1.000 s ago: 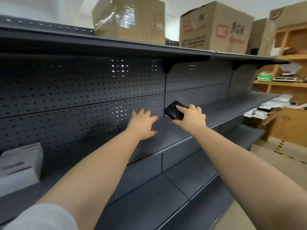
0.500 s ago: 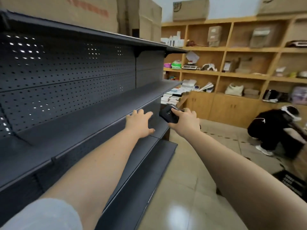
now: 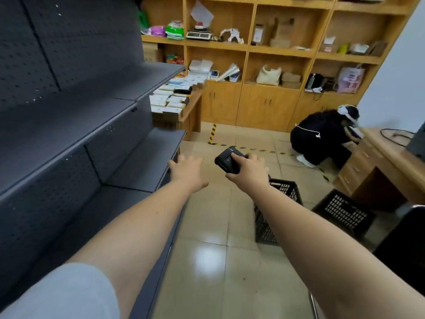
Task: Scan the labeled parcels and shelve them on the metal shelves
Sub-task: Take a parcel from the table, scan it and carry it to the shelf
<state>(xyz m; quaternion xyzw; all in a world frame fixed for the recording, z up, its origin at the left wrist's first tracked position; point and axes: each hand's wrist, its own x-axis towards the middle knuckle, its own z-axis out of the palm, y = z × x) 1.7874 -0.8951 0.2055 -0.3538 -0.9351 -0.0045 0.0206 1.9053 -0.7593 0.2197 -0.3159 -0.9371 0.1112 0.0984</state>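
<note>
**Both arms extended beside the metal shelves, scanner held in the right hand**

The right hand [image 3: 249, 172] grips a black handheld scanner [image 3: 226, 161], fingers curled over its body, with the device projecting forward and to the left of the knuckles. The left hand [image 3: 187, 172] holds nothing; its fingers are straight and spread, palm down, just beside the outer edge of the dark metal shelves [image 3: 76, 134], which rise in stepped tiers to the left of that hand. No contact between the left hand and the shelf edge can be confirmed. The shelf boards seen here carry no parcels. Below and just behind the right hand stands a black plastic crate [image 3: 277, 210] on the tiled floor [image 3: 220, 261]; a second black crate [image 3: 342, 210] lies farther to the right. Beyond both hands, small boxes [image 3: 171, 100] are stacked on a low wooden stand, backed by a wooden wall unit [image 3: 264, 65]. To the far right of the right hand, a person in dark clothing [image 3: 322, 137] crouches beside a wooden desk [image 3: 386, 162].
</note>
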